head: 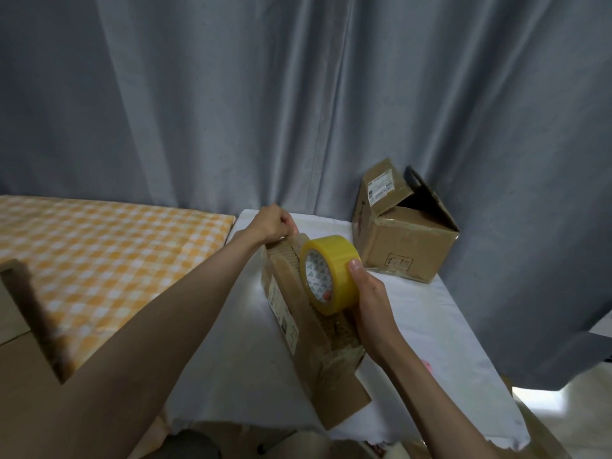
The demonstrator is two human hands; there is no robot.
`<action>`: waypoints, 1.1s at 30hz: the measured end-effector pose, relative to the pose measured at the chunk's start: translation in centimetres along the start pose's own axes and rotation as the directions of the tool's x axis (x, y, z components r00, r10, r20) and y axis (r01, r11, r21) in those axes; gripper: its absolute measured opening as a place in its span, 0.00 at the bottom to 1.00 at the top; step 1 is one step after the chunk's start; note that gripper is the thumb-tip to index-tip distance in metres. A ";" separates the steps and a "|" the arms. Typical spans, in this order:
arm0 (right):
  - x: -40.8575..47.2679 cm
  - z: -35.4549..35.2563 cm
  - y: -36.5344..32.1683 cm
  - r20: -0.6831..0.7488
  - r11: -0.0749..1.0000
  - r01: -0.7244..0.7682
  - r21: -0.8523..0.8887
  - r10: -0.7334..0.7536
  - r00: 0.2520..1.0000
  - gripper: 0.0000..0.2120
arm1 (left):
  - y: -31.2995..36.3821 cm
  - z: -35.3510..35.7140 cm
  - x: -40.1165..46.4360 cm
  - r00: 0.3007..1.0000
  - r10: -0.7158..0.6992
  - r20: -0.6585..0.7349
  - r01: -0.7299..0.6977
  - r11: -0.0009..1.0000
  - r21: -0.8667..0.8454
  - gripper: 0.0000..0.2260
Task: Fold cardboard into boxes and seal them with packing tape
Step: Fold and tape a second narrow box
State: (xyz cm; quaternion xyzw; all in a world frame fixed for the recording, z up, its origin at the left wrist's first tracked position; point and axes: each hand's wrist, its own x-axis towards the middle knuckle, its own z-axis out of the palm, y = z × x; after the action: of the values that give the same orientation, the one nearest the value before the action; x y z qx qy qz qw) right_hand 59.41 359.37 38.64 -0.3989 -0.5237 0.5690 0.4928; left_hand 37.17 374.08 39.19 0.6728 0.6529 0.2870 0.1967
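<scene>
A long brown cardboard box (298, 313) lies on the white-covered table (430, 342), running from the far middle toward me. My left hand (275, 223) grips the box's far end with curled fingers. My right hand (367, 293) holds a yellow roll of packing tape (331, 273) upright on the top of the box, thumb on the roll's rim. Shiny tape shows along the box's top near my right wrist.
A second cardboard box (404, 240) with open flaps stands at the table's far right corner. An orange checked cloth (99, 250) covers a surface to the left. Flat cardboard (26, 326) lies at the near left. Grey curtains (298, 94) hang behind.
</scene>
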 end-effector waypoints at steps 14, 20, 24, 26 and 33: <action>-0.1 -1.3 0.8 -0.033 0.975 0.051 0.217 -0.045 0.998 0.12 | -0.5 -0.5 -3.2 0.965 0.256 -0.064 -0.251 0.965 0.075 0.10; -0.6 -1.3 0.5 0.005 0.985 0.075 0.153 -0.077 0.997 0.19 | -2.1 -0.9 -4.9 0.857 0.508 0.085 -0.509 0.810 0.289 0.18; -0.8 -1.0 0.5 -0.034 0.992 0.107 0.067 -0.105 0.994 0.26 | -3.0 -1.0 -5.4 0.813 0.546 0.199 -0.581 0.753 0.307 0.21; -0.8 -0.9 0.6 -0.047 0.992 0.128 0.010 -0.128 0.991 0.30 | -3.3 -1.0 -5.7 0.774 0.585 0.243 -0.633 0.702 0.326 0.23; -0.6 -0.5 0.7 -0.028 0.988 0.116 -0.100 -0.119 0.993 0.25 | -4.5 0.2 -7.3 0.730 0.646 0.222 -0.682 0.669 0.297 0.22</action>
State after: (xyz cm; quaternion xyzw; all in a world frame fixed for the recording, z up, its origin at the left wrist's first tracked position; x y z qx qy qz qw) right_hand 59.87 358.90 37.81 -0.4008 -0.5652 0.5057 0.5140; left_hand 33.96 367.18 35.24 0.9011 0.3934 0.1814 -0.0156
